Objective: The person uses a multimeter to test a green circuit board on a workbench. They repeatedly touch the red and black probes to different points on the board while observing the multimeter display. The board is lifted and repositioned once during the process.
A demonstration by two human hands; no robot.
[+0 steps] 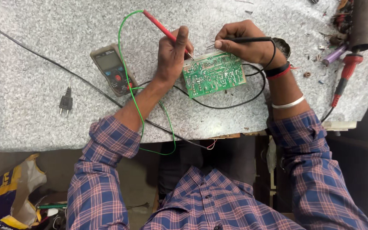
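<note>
A green rectangular circuit board (213,73), solder side up and dotted with silvery joints, lies flat on the grey speckled worktop (30,119), a little back from its front edge and between the two hands. The left hand (172,55) is closed around a slim red test probe (163,30), fingers clenched on its shaft like a pen, and the metal tip meets the board's upper left corner. A thin green lead (126,64) loops from the probe's far end down past the forearm and over the table edge. The right hand (245,40) grips a black test probe (248,39) between thumb and fingers, lying nearly level along the board's upper edge; its fine tip points left toward the red one, though whether it actually touches the board is hard to tell from here. A black lead (235,104) curves from that probe around the right wrist and under the board.

Left of the left forearm a grey-brown handheld multimeter (112,69) with a blank screen and a red dial rests on the worktop, crossed by the green lead. Farther left lies a small black two-pin plug (65,102). At the right end of the worktop sits a red-handled soldering iron (346,72), just beside a purple cylindrical cell (334,55) and scraps of debris.
</note>
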